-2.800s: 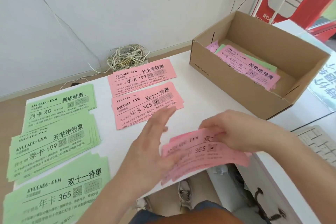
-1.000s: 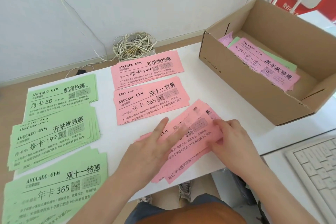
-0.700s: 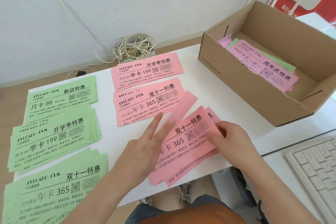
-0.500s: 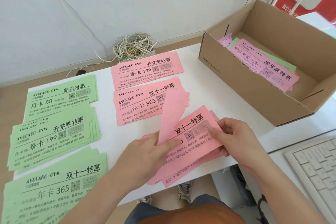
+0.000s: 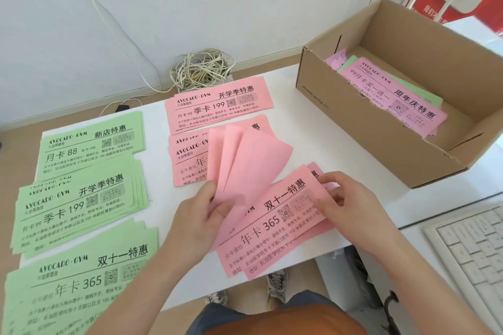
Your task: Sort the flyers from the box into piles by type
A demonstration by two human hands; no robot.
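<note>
Left to right: sorted green piles (image 5: 76, 201) on the tabletop (image 5: 313, 149). My left hand (image 5: 196, 220), fingers pinching three fanned pink flyers (image 5: 245, 160) by their near ends. The pink stack (image 5: 272, 217) at the tabletop's front edge, its right end gripped by my right hand (image 5: 348, 198). The box (image 5: 353, 130), flyers inside. I judge the sheets light, limp and apt to slide, so I would grip them at a short edge.

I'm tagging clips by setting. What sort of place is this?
Likely a small office or gym front desk: a white desk, a computer keyboard, sorted piles of gym flyers, and a tangle of cables on the floor by the wall.
</note>
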